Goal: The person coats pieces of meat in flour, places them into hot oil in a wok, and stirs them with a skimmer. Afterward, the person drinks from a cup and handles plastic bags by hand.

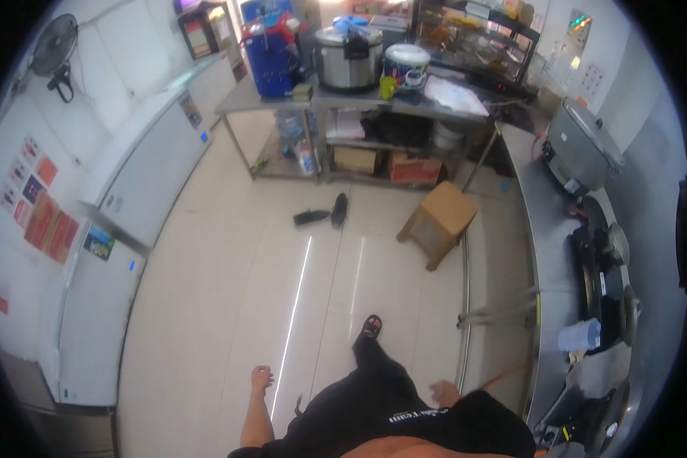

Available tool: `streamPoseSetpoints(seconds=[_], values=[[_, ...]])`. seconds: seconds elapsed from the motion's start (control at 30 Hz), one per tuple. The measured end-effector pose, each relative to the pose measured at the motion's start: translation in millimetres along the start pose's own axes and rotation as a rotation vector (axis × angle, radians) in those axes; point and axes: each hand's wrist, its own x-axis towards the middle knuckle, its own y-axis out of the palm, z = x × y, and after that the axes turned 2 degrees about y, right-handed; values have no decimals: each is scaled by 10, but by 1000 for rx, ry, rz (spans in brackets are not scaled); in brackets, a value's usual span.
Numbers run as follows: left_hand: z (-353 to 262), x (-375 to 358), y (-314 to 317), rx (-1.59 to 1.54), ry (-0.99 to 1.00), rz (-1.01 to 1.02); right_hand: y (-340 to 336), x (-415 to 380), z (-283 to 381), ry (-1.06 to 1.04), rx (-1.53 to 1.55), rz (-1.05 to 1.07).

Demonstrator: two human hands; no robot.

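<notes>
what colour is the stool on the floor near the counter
Light brown, a wood or cardboard tone. The stool shows best in the head view, tilted on the pale tiled floor.

I see a pale tiled floor [282, 252] with streaks of light across it. A white wall [23, 114] on my left carries posters [42, 206] and a fan [57, 46], with white freezers [145, 175] below. Steel tables [374, 103] stand ahead, a steel counter [546, 229] runs right, and a wooden stool [441, 221] stands between them.
</notes>
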Motion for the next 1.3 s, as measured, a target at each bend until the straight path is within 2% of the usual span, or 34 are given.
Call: streamPoseSetpoints(seconds=[0.07,0.17,0.23,0.27,0.3,0.33,0.37,0.4,0.47,0.57,0.67,0.73,0.8,0.83,0.87,0.93,1.03,1.1,1.2,1.3], values=[[-628,531,324,11,53,70,-127,216,-510,76,1063,353],[-1566,1134,1031,10,94,202,-878,538,128,-483,-242,-412],[-2173,1250,1390,42,74,316,-1405,1602,151,188,349,292],[-2617,1304,1654,62,73,384,-1811,2082,441,703,875,134],[-2987,1413,1889,93,120,430,-2204,2450,525,444,809,-16],[-3296,1522,2121,118,155,480,-2983,2492,1108,335,492,-143],[-3602,1637,2336,86,180,534,-3540,2567,1498,265,437,-357],[-3893,1736,2554,48,202,587,-4109,2494,1963,192,675,-426],[-4514,1829,2978,30,232,667,-4780,2615,2262,-53,791,-496],[-5412,2059,3596,0,254,793,-5488,2453,2690,-95,918,-564],[-6400,2371,4185,-62,249,895,-5334,2680,2293,132,1005,-610],[-6959,2798,4629,-119,351,938,-4710,2846,1666,388,846,-652],[-7712,2931,4951,-167,360,912,-3742,2935,979,611,752,-643],[-8147,3006,5077,-137,455,915,-3873,2741,1486,857,957,-570],[-8506,3094,5238,-116,539,921,-3293,2616,1377,751,1092,-578],[-9136,3445,5614,-167,536,960,-2077,2412,1054,543,1379,-561],[-9920,3585,5941,-229,468,833,-2581,2503,1749,811,1390,-479],[-10209,3674,6176,-276,444,807,-3361,2734,2240,915,1407,-493],[-10355,3788,6420,-272,395,879,-4223,3032,2674,974,1449,-568],[-10291,3862,6587,-305,476,742,-4853,3296,2821,983,1476,-643]])
